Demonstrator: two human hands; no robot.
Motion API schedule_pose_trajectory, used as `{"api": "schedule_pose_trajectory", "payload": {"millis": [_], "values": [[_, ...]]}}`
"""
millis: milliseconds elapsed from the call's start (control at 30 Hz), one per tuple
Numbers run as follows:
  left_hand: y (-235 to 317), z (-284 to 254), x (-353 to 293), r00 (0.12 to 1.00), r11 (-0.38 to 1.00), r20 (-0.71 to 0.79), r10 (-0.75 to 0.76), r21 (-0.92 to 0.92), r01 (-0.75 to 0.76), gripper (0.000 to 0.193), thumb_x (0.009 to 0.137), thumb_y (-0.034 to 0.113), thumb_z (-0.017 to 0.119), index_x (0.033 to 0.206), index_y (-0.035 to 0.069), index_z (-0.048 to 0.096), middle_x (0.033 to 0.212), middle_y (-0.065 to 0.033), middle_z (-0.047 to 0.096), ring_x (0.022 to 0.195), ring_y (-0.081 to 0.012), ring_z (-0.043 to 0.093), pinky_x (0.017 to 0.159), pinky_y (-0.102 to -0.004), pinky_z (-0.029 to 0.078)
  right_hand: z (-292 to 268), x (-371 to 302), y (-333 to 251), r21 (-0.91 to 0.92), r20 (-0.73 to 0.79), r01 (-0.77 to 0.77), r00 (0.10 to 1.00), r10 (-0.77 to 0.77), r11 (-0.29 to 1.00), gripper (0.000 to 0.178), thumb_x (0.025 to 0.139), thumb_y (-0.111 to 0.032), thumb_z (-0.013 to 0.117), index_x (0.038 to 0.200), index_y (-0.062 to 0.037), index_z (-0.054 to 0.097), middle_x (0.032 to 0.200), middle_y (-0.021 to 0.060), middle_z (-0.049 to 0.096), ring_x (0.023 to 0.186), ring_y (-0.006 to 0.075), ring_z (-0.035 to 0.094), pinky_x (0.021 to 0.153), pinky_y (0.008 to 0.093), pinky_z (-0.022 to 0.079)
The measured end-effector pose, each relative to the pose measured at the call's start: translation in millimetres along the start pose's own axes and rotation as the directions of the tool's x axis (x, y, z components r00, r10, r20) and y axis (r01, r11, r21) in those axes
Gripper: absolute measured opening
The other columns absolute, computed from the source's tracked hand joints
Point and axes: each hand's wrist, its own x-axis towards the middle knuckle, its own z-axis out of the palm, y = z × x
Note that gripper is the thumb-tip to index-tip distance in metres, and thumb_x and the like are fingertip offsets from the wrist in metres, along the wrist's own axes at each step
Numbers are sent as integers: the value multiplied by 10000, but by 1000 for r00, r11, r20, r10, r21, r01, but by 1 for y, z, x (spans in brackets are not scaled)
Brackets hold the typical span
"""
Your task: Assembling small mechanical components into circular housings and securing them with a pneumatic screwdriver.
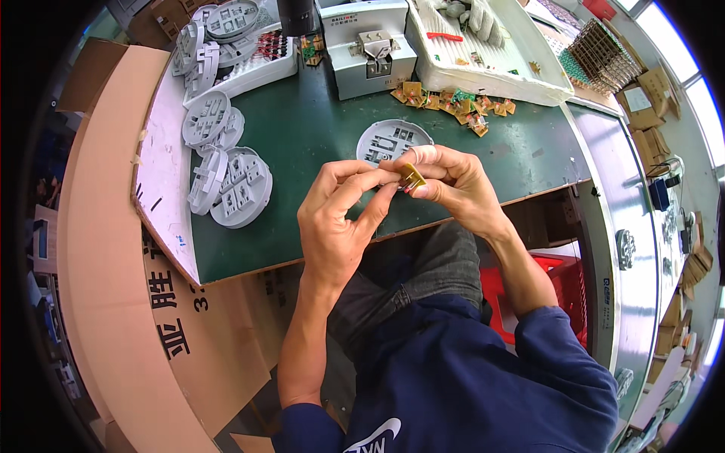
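Note:
A small yellow-brown circuit board (414, 175) with thin metal parts and a bit of red at its lower edge is held up over the front edge of the table. My right hand (461, 185) pinches it between thumb and fingers; a finger on this hand wears a pale wrap. My left hand (340, 211) is closed at the board's left side, its thumb and fingertips together. What they grip is too small to make out. Just behind my hands, a round grey plastic housing (389, 138) lies on the green table (317, 128), partly covered by my fingers.
Several grey housings (242, 189) are stacked at the table's left. A pile of circuit boards (461, 106) lies behind, beside a white machine (370, 57) and a foam tray (498, 79) with gloves. Cardboard (98, 226) stands left; a red crate (563, 291) sits below at right.

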Motion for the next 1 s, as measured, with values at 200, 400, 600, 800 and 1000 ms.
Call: {"api": "schedule_pose_trajectory", "payload": {"millis": [200,400,600,800,1000], "values": [[1,0,-1,1000,1000,-19,-18,26,18,161,836,29,822,981,90,789,970,-19,689,829,-169,666,663,-319,529,-1,1,4,6,6,-5,1000,5,1000,349,915,31,717,1257,2,652,1315,156,698,1210,190,673,1025,322,547],[-17,-11,16,964,993,261,-58,111,30,874,711,388,926,1452,95,567,1508,-137,509,1386,-329,495,1143,-442,420,-23,6,-3,-261,-114,169,972,-205,950,355,971,-82,704,1307,12,637,1244,117,710,1166,212,675,1046,355,531],[-58,5,39,869,976,494,-29,203,-83,1122,656,576,900,1508,-2,454,1603,-220,382,1484,-404,365,1236,-468,318,-39,22,-12,-547,-257,-23,956,-142,837,364,952,-104,740,1284,21,664,1159,97,725,1074,155,677,1007,321,530],[-46,17,22,908,966,409,-89,256,-20,1035,709,474,905,1473,-61,456,1522,-216,466,1395,-392,460,1157,-467,416,-39,37,-8,-834,-135,-20,976,-169,551,329,910,-107,766,1202,28,697,1138,125,746,1049,205,722,965,343,565],[-38,16,3,969,948,218,-116,316,42,999,684,424,938,1436,-62,491,1467,-216,492,1314,-404,497,1097,-498,452,-27,61,0,-887,35,110,984,-172,449,323,880,-92,770,1174,24,705,1130,153,748,1033,273,735,929,383,582]]}}
